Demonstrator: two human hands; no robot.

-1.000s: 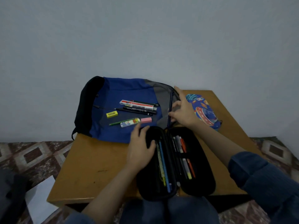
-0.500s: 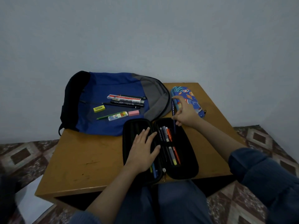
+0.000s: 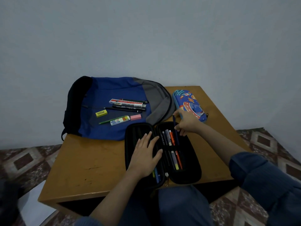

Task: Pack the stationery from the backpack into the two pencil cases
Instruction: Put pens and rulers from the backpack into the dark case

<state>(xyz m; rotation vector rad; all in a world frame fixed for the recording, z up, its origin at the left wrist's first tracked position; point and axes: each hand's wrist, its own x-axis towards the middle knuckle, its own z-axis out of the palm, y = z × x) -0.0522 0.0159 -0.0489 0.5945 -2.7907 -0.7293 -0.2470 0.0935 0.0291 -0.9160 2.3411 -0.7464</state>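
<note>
Pinching a dark blue pen (image 3: 174, 119) between thumb and fingers, right hand (image 3: 187, 123) sits at the far end of the open black pencil case (image 3: 189, 175), pen tip pointing down into its right half. That half already has pens under an elastic band: an orange one (image 3: 172, 139), grey and black ones beside it. Left hand (image 3: 145, 155) lies flat on the case's left half, fingers straight and spread, gripping nothing. The case lies near centre on the wooden worktop (image 3: 89, 160), its near end over the edge.

Blue-grey backpack (image 3: 114, 88) lies flat at far left. On top of it:
- yellow eraser (image 3: 101, 113)
- pink eraser (image 3: 135, 117)
- green pencil (image 3: 107, 121)
- small printed box (image 3: 120, 120)
- white-and-red box (image 3: 126, 102)
- black pens (image 3: 128, 108)

Blue patterned pencil case (image 3: 189, 101), closed, lies far right, just behind the right hand. Whether they touch is unclear.
</note>
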